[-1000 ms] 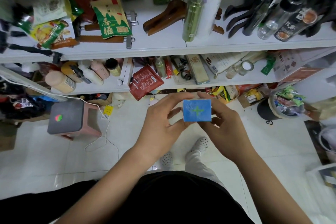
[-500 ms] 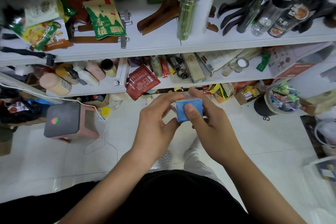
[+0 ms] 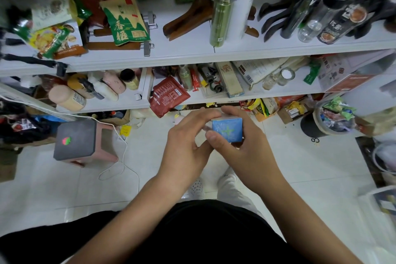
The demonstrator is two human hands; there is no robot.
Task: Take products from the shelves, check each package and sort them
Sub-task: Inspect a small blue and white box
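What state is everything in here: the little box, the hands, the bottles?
blue box, held in both hands
left hand, grips the box's top edge
right hand, grips the box, thumb on its front
white pump bottle, standing on top shelf
red pouch, overhanging middle shelf edge
stool, standing on floor

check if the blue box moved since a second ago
No: the blue box still sits just below and right of the red pouch, as before.
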